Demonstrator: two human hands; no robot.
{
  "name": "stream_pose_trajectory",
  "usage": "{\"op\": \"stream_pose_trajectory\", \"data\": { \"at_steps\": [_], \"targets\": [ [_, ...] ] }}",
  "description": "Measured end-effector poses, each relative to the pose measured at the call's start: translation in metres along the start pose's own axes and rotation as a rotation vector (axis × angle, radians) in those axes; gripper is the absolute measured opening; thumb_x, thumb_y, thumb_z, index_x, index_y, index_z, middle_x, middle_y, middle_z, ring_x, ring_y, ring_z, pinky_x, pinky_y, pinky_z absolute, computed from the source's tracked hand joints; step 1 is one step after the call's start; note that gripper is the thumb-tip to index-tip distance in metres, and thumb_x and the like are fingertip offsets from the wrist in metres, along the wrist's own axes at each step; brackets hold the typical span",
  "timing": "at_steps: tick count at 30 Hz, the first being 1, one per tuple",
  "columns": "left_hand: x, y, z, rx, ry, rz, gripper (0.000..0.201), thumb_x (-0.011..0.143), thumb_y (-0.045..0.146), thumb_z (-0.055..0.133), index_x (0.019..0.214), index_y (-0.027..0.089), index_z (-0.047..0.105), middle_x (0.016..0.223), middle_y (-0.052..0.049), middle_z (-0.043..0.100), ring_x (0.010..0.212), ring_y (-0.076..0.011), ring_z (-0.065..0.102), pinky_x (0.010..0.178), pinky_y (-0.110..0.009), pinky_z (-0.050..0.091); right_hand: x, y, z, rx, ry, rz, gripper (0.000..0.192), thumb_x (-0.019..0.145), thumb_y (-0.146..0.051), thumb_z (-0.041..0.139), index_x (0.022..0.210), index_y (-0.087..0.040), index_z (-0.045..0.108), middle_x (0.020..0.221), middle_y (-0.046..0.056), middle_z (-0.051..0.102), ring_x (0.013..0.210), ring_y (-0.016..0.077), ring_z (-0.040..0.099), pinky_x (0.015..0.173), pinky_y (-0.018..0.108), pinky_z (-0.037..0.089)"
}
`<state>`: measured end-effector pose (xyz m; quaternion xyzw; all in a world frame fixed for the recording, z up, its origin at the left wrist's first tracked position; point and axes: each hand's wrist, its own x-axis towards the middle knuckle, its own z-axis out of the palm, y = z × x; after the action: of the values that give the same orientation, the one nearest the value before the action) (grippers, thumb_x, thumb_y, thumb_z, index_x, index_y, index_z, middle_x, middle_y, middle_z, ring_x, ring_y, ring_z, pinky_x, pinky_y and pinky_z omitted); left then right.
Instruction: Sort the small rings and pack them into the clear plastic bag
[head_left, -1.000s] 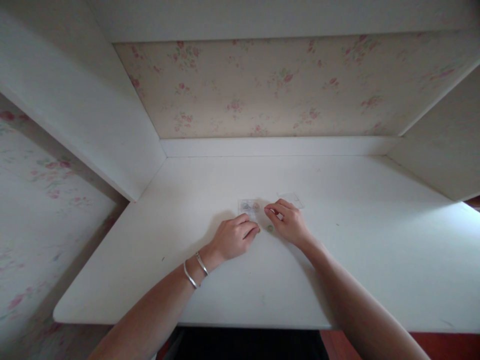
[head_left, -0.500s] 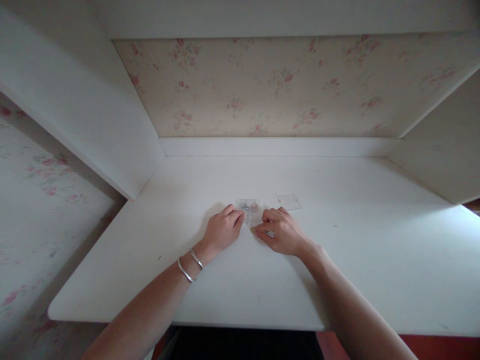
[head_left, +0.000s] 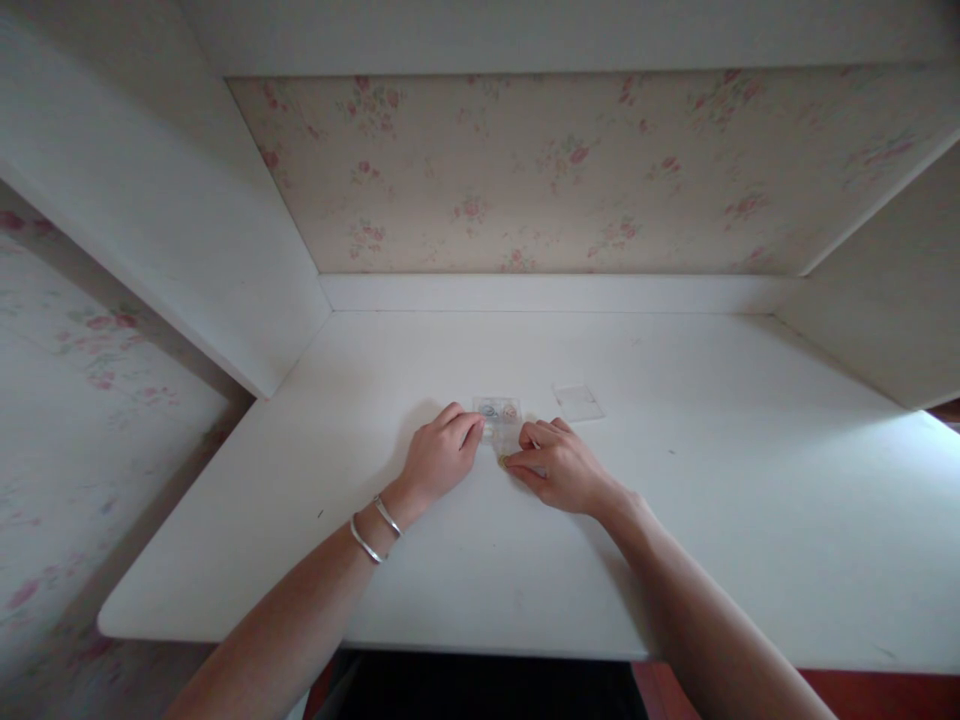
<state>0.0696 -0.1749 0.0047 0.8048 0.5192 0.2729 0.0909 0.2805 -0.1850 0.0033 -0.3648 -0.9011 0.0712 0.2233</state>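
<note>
A small clear plastic box (head_left: 498,412) with tiny round items inside lies on the white desk (head_left: 480,560). My left hand (head_left: 439,455) rests beside it, fingertips touching its left edge. My right hand (head_left: 559,465) lies just right of the box, thumb and forefinger pinched on a tiny greenish piece (head_left: 503,460) at the box's near side. A clear flat lid (head_left: 578,403) lies apart on the desk, behind my right hand. Two silver bangles (head_left: 373,528) sit on my left wrist.
The desk sits in a white alcove with side panels (head_left: 187,260) left and right and a floral wallpaper back wall (head_left: 540,170). A low white ledge (head_left: 555,293) runs along the back. The desk's front edge is near my body.
My right hand moved down and left onto the tiny greenish piece and pinched it. My left hand shifted up to the box's left edge. The view tilted slightly.
</note>
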Motion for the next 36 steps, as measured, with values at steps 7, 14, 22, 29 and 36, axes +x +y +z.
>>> {"op": "stream_pose_trajectory", "data": {
  "at_steps": [7,14,22,29,36],
  "targets": [
    [-0.012,0.007,-0.006,0.01,-0.019,0.059,0.03,0.095,0.033,0.037,0.096,0.022,0.065,0.083,-0.002,0.058,0.066,-0.0093,0.053,0.062,-0.02,0.042,0.005,-0.008,0.001,0.169,0.113,0.068,0.017,0.086,-0.025,0.055,0.082,-0.023,0.072,0.076,0.003,0.057,0.073,0.0134,0.053,0.07,0.028,0.036],
    [-0.018,0.016,-0.007,0.051,-0.09,0.136,0.027,0.093,0.029,0.04,0.091,0.021,0.066,0.083,-0.002,0.06,0.068,-0.01,0.056,0.064,-0.021,0.044,0.012,0.002,0.019,0.178,0.327,0.234,0.016,0.087,-0.027,0.055,0.088,-0.023,0.071,0.076,0.003,0.059,0.072,0.0135,0.054,0.067,0.027,0.04],
    [-0.021,0.019,0.0,0.12,-0.236,0.259,0.027,0.093,0.03,0.039,0.101,0.025,0.065,0.087,-0.002,0.061,0.071,-0.013,0.06,0.062,-0.024,0.048,0.022,0.003,0.024,0.075,0.288,0.249,0.019,0.089,-0.029,0.053,0.089,-0.025,0.071,0.077,0.003,0.059,0.073,0.0137,0.055,0.069,0.028,0.039],
    [-0.02,0.016,0.004,0.146,-0.29,0.257,0.027,0.093,0.033,0.04,0.106,0.027,0.063,0.095,-0.002,0.061,0.076,-0.0147,0.062,0.066,-0.027,0.05,0.013,0.012,0.017,0.058,0.338,0.324,0.02,0.09,-0.033,0.051,0.095,-0.025,0.069,0.08,0.003,0.062,0.074,0.015,0.057,0.073,0.03,0.038],
    [-0.019,0.016,0.007,0.164,-0.306,0.265,0.03,0.095,0.032,0.036,0.102,0.026,0.065,0.093,-0.003,0.061,0.075,-0.0145,0.062,0.064,-0.027,0.049,0.008,0.017,0.014,0.064,0.326,0.348,0.022,0.091,-0.033,0.049,0.092,-0.023,0.069,0.079,0.002,0.062,0.074,0.0147,0.057,0.071,0.029,0.038]
  ]
}}
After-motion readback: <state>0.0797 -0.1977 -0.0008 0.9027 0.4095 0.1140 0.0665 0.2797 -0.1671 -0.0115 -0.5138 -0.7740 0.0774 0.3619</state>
